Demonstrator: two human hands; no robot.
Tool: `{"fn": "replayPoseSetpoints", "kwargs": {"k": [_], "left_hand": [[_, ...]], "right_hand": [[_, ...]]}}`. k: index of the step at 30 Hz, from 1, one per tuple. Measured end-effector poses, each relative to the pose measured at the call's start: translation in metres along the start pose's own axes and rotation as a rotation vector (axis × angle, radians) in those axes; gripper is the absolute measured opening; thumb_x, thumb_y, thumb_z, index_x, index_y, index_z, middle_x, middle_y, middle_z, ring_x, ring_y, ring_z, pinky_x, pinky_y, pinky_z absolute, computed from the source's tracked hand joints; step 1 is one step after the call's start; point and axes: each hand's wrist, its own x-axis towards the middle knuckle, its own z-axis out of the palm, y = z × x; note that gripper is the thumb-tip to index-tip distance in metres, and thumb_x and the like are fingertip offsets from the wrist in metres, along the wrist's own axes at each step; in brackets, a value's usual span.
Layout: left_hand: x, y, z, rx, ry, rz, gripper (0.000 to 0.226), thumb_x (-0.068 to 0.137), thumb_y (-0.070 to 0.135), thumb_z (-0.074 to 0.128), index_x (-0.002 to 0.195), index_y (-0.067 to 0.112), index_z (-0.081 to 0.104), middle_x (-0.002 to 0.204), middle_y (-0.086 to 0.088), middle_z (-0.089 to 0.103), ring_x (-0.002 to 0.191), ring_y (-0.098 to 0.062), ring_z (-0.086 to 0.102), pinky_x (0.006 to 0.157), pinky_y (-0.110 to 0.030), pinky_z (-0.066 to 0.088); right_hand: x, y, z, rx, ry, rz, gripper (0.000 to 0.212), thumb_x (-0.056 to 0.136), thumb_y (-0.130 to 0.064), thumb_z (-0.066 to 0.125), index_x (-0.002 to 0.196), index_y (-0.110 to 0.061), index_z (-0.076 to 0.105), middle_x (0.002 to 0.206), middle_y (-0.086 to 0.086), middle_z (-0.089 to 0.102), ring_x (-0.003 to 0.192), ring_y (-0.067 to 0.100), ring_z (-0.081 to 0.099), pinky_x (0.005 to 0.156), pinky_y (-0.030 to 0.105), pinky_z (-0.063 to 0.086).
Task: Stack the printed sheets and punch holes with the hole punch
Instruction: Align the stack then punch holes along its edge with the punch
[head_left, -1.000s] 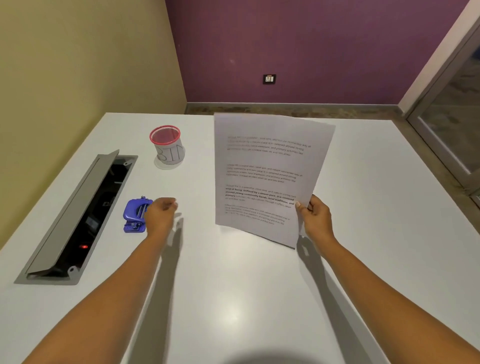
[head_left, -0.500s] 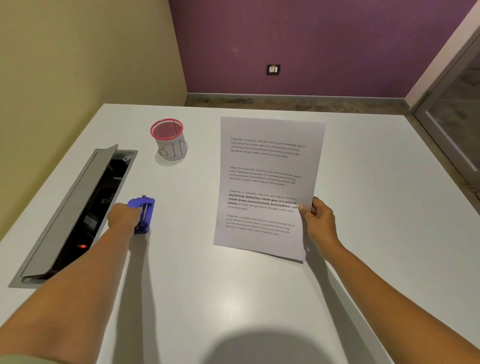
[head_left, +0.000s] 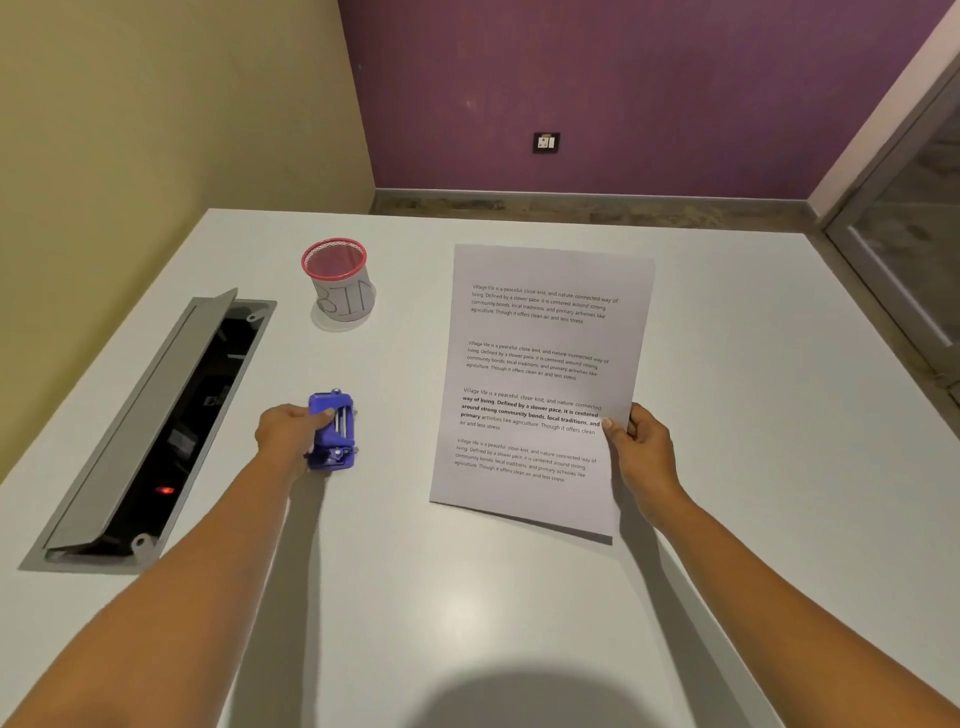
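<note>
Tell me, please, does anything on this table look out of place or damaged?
Nothing looks spilled or damaged. The one oddity: the cable hatch on the left of the table stands open, lid tilted up, a red light glowing inside.

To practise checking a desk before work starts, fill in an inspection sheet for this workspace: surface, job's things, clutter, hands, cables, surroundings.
Surface: white table, with the person's shadow at its near edge.
Job's things: printed sheets, text up, right of centre; how many cannot be told. Blue hole punch to their left.
Clutter: red-rimmed mesh cup marked BIN, behind the punch.
Hands: left hand grips the hole punch; right hand pinches the sheets' right edge.
Cables: nothing seen; the open grey hatch at left shows a red light inside.
Surroundings: purple wall with a socket, yellow wall, glass door at right.
</note>
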Motion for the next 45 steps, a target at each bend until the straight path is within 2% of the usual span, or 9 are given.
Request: {"fn": "replayPoseSetpoints", "kwargs": {"k": [7, 11, 15, 19, 28, 32, 35, 42, 45], "left_hand": [[-0.046, -0.003, 0.026, -0.282, -0.214, 0.038, 0.018, 0.081, 0.0, 0.063, 0.076, 0.012, 0.051, 0.081, -0.009, 0.057, 0.069, -0.021, 0.058, 0.065, -0.036, 0.053], [-0.069, 0.003, 0.035, -0.368, -0.277, 0.09, 0.018, 0.083, -0.001, 0.061, 0.081, 0.013, 0.051, 0.082, -0.008, 0.059, 0.069, -0.02, 0.06, 0.048, -0.025, 0.056], [-0.084, 0.009, 0.04, -0.403, -0.309, 0.118, 0.017, 0.083, 0.0, 0.062, 0.084, 0.014, 0.052, 0.083, -0.008, 0.061, 0.067, -0.018, 0.062, 0.046, -0.021, 0.055], [-0.093, 0.012, 0.043, -0.413, -0.342, 0.156, 0.017, 0.083, 0.0, 0.062, 0.085, 0.015, 0.052, 0.085, -0.008, 0.062, 0.072, -0.019, 0.063, 0.049, -0.021, 0.056], [-0.098, 0.017, 0.047, -0.405, -0.41, 0.24, 0.021, 0.081, -0.003, 0.062, 0.086, 0.016, 0.053, 0.091, -0.006, 0.062, 0.079, -0.017, 0.063, 0.065, -0.026, 0.057], [-0.1, 0.018, 0.048, -0.398, -0.419, 0.256, 0.021, 0.08, -0.003, 0.063, 0.086, 0.015, 0.054, 0.091, -0.005, 0.061, 0.077, -0.016, 0.063, 0.06, -0.022, 0.058], [-0.101, 0.02, 0.049, -0.404, -0.422, 0.265, 0.021, 0.08, -0.004, 0.062, 0.085, 0.015, 0.054, 0.09, -0.005, 0.06, 0.076, -0.016, 0.062, 0.059, -0.022, 0.058], [-0.101, 0.022, 0.051, -0.365, -0.41, 0.266, 0.021, 0.08, -0.001, 0.064, 0.086, 0.016, 0.053, 0.09, -0.006, 0.059, 0.078, -0.018, 0.061, 0.062, -0.024, 0.056], [-0.1, 0.019, 0.053, -0.336, -0.398, 0.252, 0.02, 0.081, -0.001, 0.064, 0.086, 0.016, 0.053, 0.09, -0.007, 0.059, 0.077, -0.018, 0.061, 0.061, -0.025, 0.055]], "right_hand": [[-0.006, -0.001, -0.009, 0.023, -0.031, 0.06, 0.022, 0.092, -0.006, 0.051, 0.112, -0.011, 0.059, 0.107, 0.007, 0.067, 0.097, 0.025, 0.064, 0.091, 0.038, 0.05], [-0.011, -0.002, -0.014, 0.019, -0.053, 0.075, 0.024, 0.092, -0.006, 0.051, 0.114, -0.012, 0.059, 0.109, 0.006, 0.068, 0.099, 0.025, 0.064, 0.092, 0.038, 0.05], [-0.016, -0.004, -0.017, 0.014, -0.067, 0.074, 0.023, 0.092, -0.006, 0.05, 0.112, -0.012, 0.059, 0.108, 0.005, 0.068, 0.098, 0.024, 0.064, 0.088, 0.034, 0.049], [-0.019, -0.008, -0.02, -0.008, -0.07, 0.062, 0.02, 0.093, -0.007, 0.05, 0.108, -0.014, 0.06, 0.105, 0.004, 0.068, 0.094, 0.023, 0.065, 0.085, 0.032, 0.049], [-0.021, -0.014, -0.024, -0.056, -0.09, 0.038, 0.023, 0.092, -0.008, 0.051, 0.114, -0.01, 0.059, 0.106, 0.005, 0.068, 0.094, 0.024, 0.065, 0.082, 0.032, 0.05], [-0.022, -0.016, -0.023, -0.076, -0.102, 0.02, 0.02, 0.092, -0.008, 0.051, 0.11, -0.013, 0.061, 0.103, 0.003, 0.067, 0.09, 0.022, 0.064, 0.077, 0.029, 0.05], [-0.022, -0.016, -0.021, -0.097, -0.114, 0.016, 0.02, 0.092, -0.008, 0.052, 0.11, -0.012, 0.061, 0.102, 0.003, 0.067, 0.092, 0.024, 0.064, 0.084, 0.035, 0.051], [-0.02, -0.015, -0.022, -0.105, -0.155, 0.036, 0.023, 0.092, -0.007, 0.052, 0.114, -0.01, 0.059, 0.108, 0.006, 0.068, 0.096, 0.026, 0.065, 0.089, 0.037, 0.051], [-0.018, -0.013, -0.024, -0.137, -0.179, 0.06, 0.024, 0.092, -0.009, 0.052, 0.115, -0.009, 0.058, 0.109, 0.008, 0.068, 0.095, 0.025, 0.065, 0.083, 0.032, 0.05]]}}
